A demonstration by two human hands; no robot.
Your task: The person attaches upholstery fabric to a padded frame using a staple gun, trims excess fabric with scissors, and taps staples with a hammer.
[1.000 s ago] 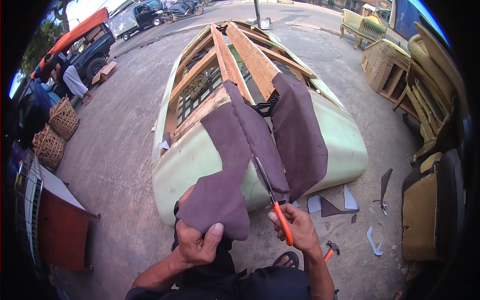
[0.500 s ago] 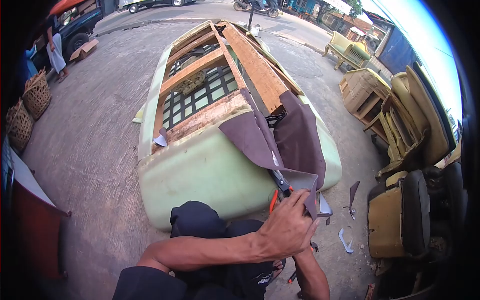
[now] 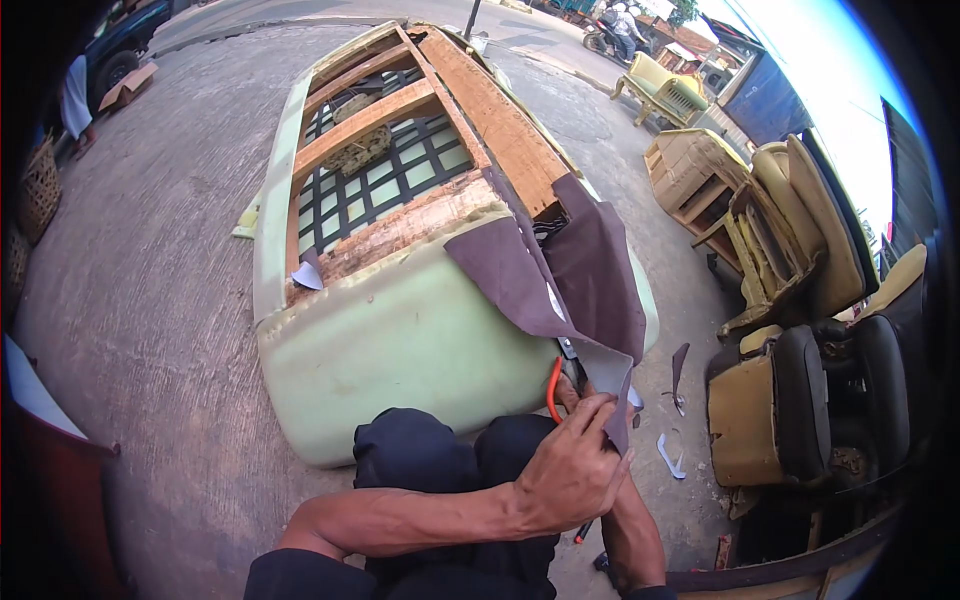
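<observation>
My left hand [image 3: 572,458] is closed, pinching the edge of a dark purple-brown upholstery fabric [image 3: 505,275] whose paler underside shows at a fold. Beneath that fold, my right hand [image 3: 568,394], mostly hidden, grips scissors [image 3: 555,385] with an orange handle. Their metal blades sit at the fabric, partly covered by it. The fabric drapes over the corner of a large furniture piece, a wooden frame [image 3: 385,125] with light green foam [image 3: 400,350] and black webbing. My knees touch or nearly touch the foam's near edge.
Fabric scraps [image 3: 670,458] lie on the concrete ground [image 3: 170,300] to the right. Stripped chair parts [image 3: 745,420] and old seat frames [image 3: 770,230] are piled there. A green-yellow sofa [image 3: 665,90] stands farther back. At left are a woven basket [image 3: 40,190] and a cardboard box [image 3: 128,87].
The view has shifted, moving the furniture slightly left. My left hand has come lower with the fabric edge. The scissors have turned, and more of one orange handle and my right fingers shows.
</observation>
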